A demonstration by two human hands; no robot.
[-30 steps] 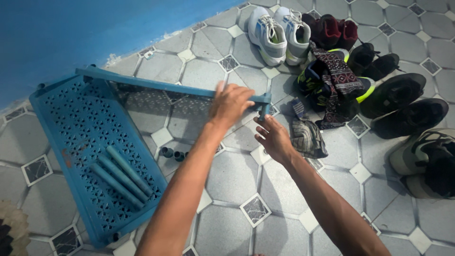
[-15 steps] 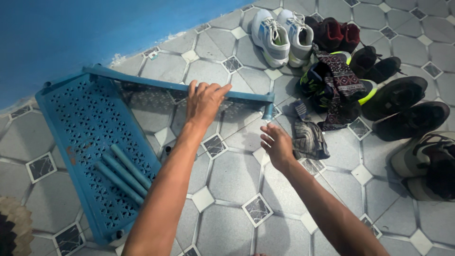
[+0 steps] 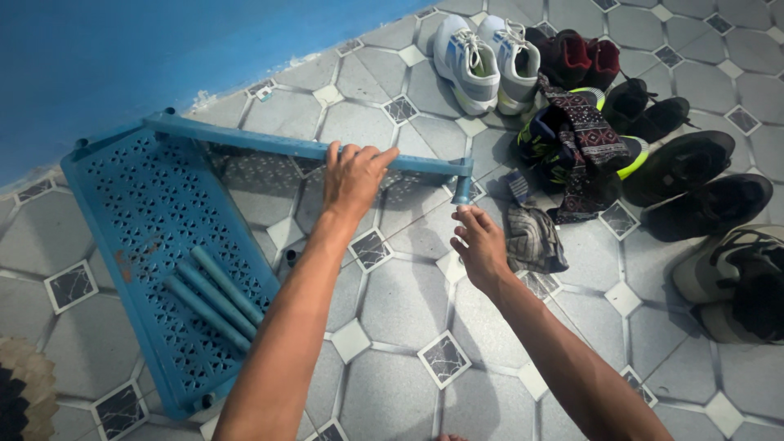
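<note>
A blue perforated plastic shelf panel lies flat on the tiled floor at the left. A second blue shelf panel stands on edge behind it. My left hand grips that panel's top rail near the middle. At the rail's right corner a short blue tube points down. My right hand is just below that tube with fingers apart, its fingertips close to the tube's lower end. Three loose blue tubes rest on the flat panel.
A blue wall runs along the upper left. Several shoes fill the right side: white sneakers, dark red shoes, black shoes. A patterned cloth drapes over a neon-trimmed shoe. A grey cloth lies beside my right hand.
My left hand has slid left along the top rail, away from the right corner. My right hand has drawn back a little and now sits under the corner tube.
</note>
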